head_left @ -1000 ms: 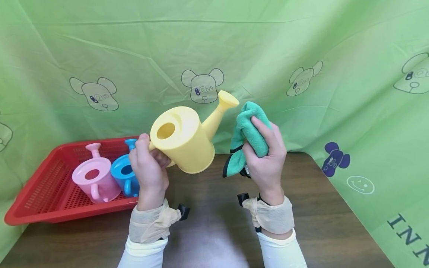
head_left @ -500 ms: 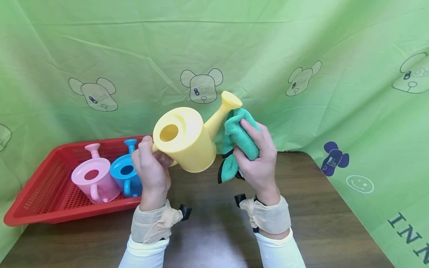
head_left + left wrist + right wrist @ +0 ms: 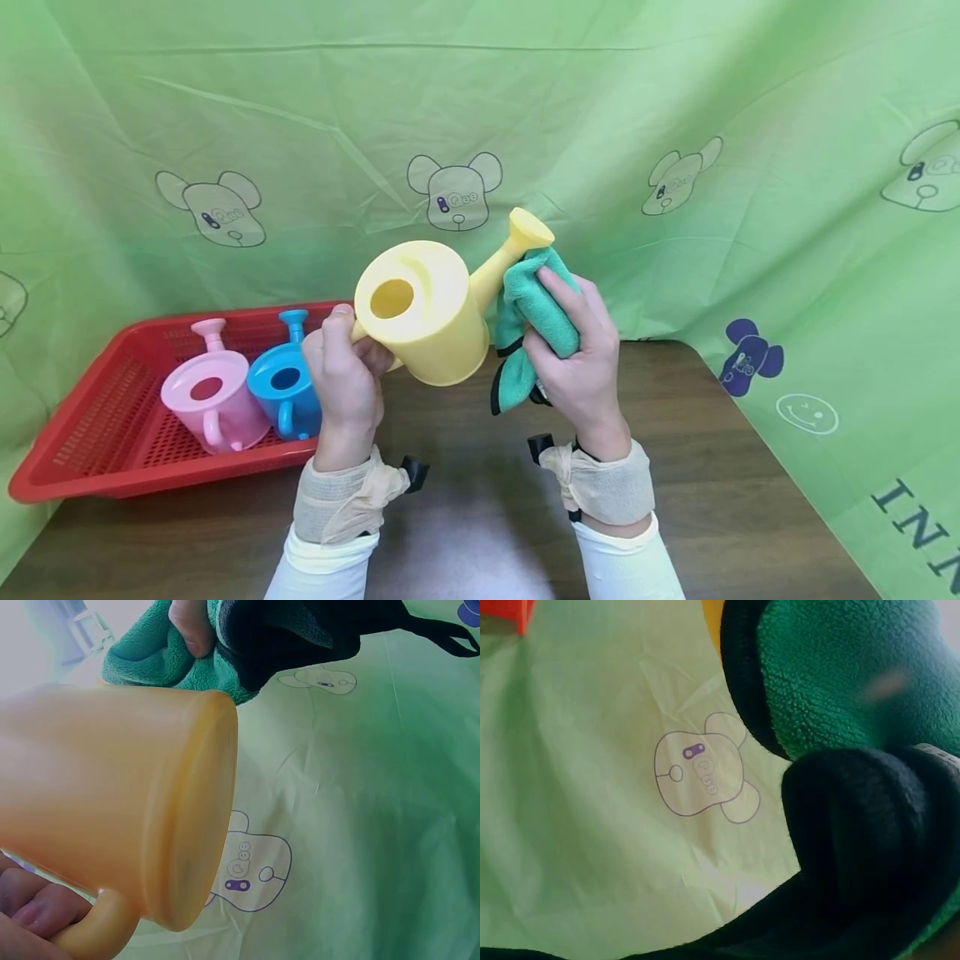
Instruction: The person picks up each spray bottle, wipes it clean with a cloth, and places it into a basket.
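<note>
A yellow watering can [image 3: 442, 342] is held up over the table, tilted, its spout pointing up to the right. My left hand [image 3: 347, 392] grips it by the handle [image 3: 105, 930]. Bunched in my right hand [image 3: 585, 358] is a green towel [image 3: 543, 308] with black edging, lying against the spout just under the sprinkler head [image 3: 531, 227]. In the left wrist view the towel [image 3: 150, 656] shows behind the can's body, with a finger pressed into it. Towel folds [image 3: 840, 675] fill the right side of the right wrist view and hide most of that hand.
At the left stands a red plastic basket [image 3: 97, 417] with a pink watering can [image 3: 232, 417] and a blue watering can [image 3: 300, 400] in it. A brown wooden table [image 3: 480, 517] lies below. Green printed cloth [image 3: 570, 100] hangs behind and at the right.
My right hand has brought the towel left and slightly down, from beside the spout to against it. My left hand has shifted the yellow watering can a little to the right.
</note>
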Demonstrator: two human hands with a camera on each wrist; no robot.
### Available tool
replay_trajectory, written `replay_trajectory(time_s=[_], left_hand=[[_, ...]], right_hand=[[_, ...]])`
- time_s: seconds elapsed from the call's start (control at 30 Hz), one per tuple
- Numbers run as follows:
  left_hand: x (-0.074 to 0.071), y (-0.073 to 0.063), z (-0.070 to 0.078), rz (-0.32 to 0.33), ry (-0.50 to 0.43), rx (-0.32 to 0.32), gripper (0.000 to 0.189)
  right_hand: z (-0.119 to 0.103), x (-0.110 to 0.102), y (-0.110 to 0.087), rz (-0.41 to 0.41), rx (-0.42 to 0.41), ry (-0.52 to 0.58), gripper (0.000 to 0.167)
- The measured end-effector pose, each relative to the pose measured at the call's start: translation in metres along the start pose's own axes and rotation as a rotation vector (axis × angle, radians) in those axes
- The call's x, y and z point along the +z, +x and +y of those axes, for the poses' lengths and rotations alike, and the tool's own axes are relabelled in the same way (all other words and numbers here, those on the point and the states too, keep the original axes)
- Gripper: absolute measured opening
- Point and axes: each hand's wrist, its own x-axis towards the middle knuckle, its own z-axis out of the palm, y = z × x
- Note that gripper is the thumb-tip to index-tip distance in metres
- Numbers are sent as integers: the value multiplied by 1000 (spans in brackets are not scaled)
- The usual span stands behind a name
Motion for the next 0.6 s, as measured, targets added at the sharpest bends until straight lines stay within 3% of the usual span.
replay_trajectory(time_s=[0.37, 0.6], left_hand=[[-1, -1, 2, -26, 31, 32, 48], [0, -1, 1, -1, 3, 62, 44]], right_hand=[[1, -2, -1, -73, 55, -41, 54], [1, -1, -2, -158, 92, -74, 55]])
